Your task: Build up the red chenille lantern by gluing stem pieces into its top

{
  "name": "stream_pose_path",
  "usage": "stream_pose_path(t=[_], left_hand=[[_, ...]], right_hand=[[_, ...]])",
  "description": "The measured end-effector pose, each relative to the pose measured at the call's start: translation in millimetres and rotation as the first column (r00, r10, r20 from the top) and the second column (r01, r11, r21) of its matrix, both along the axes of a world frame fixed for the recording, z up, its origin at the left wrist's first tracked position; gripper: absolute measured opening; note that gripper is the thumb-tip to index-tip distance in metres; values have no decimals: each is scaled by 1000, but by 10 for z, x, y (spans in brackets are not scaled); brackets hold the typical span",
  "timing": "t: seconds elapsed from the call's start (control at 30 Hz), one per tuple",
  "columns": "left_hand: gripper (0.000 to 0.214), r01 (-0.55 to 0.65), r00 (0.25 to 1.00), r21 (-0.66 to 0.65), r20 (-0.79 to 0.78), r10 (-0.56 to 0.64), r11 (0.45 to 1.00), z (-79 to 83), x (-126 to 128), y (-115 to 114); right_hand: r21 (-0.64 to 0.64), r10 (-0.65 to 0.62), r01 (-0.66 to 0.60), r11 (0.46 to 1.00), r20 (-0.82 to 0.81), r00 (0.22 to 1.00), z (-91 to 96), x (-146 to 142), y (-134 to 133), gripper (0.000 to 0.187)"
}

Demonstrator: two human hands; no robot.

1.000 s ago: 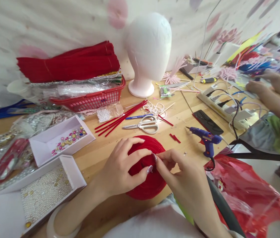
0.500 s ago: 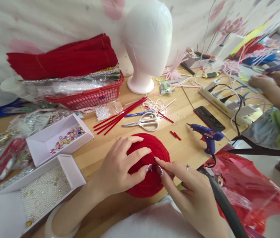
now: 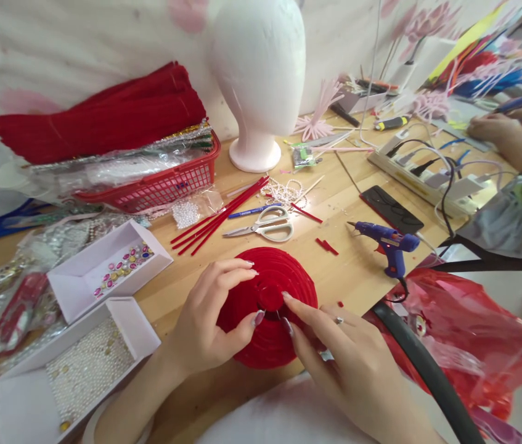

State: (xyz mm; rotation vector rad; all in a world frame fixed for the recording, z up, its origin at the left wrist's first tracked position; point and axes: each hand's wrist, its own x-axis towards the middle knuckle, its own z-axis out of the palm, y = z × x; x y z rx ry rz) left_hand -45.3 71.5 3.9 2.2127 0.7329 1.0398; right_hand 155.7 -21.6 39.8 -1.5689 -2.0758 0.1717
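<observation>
A red coiled disc (image 3: 300,277), apparently wound from fuzzy stems, lies on the table in front of me. In its middle a small round red centre (image 3: 271,298) has a dark gap along its near side, where thin pale strands show. My left hand (image 3: 214,314) holds the disc's left side, with fingers on the top and the thumb at the gap. From the right, my right hand (image 3: 334,351) grips the disc beside the centre with index finger and thumb. Beyond the disc are white-handled scissors (image 3: 275,223) and loose red stems (image 3: 224,216).
A blue glue gun (image 3: 387,240) stands at right, near a power strip (image 3: 420,176). Trays of gems (image 3: 115,262) and pearls (image 3: 89,364) sit at left. A white foam head (image 3: 258,74) and a red basket (image 3: 159,185) stand behind. A person's hands (image 3: 501,129) work at far right.
My left fingers and thumb have drawn back left from the middle, uncovering the red centre and the gap. My right thumb and index finger have spread slightly apart. The view has shifted a little.
</observation>
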Motion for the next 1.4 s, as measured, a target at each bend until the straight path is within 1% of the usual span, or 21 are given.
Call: stream_pose_path(t=[0.13, 0.27, 0.37, 0.43, 0.53, 0.63, 0.7, 0.8, 0.93, 1.0, 1.13, 1.2, 1.3, 1.4], left_hand=[[37, -13, 999, -4, -33, 13, 1000, -3, -23, 2], [33, -17, 999, -31, -30, 16, 999, 18, -23, 2], [25, -11, 999, -78, -43, 7, 997, 59, -23, 13], [25, -14, 998, -108, -54, 8, 994, 96, -15, 32], [26, -30, 998, -129, -55, 23, 991, 163, 10, 71], [24, -59, 997, -145, -64, 50, 988, 228, 30, 101], [23, -80, 995, -161, -70, 69, 984, 257, 34, 105], [21, -101, 993, -170, -73, 89, 980, 269, 24, 92], [18, -119, 991, -170, -84, 106, 978, 259, 5, 74], [17, -130, 990, -173, -85, 117, 976, 257, -4, 72], [17, -168, 984, -176, -80, 156, 970, 263, -21, 72], [17, -182, 982, -183, -74, 171, 966, 265, -24, 67], [16, -170, 985, -177, -58, 162, 969, 258, -16, 58], [16, -156, 988, -156, -44, 151, 975, 247, 0, 60]], right_hand=[[-15, 5, -5, 1000, 10, 1000, 10, -2, 25, 26], [-26, 18, -18, 1000, 19, 1000, 13, 4, 38, 26], [-30, 16, -17, 999, -32, 999, 18, 0, 40, 24], [-47, 9, -13, 999, -91, 996, 19, -9, 51, 22], [-91, -41, 20, 996, -230, 972, 2, -17, 88, 19], [-150, -134, 83, 985, -370, 919, -37, -13, 136, 15], [-195, -185, 109, 975, -428, 885, -62, -7, 164, 13], [-259, -232, 119, 959, -469, 852, -87, 1, 190, 10], [-300, -254, 122, 946, -453, 855, -115, 14, 207, 12], [-260, -249, 144, 955, -435, 865, -124, 22, 217, 12], [-113, -244, 216, 970, -397, 885, -108, 35, 254, 9], [-53, -234, 231, 971, -376, 896, -93, 39, 275, 8], [24, -210, 230, 973, -330, 920, -101, 39, 290, 7], [71, -218, 246, 967, -275, 936, -138, 27, 284, 6]])
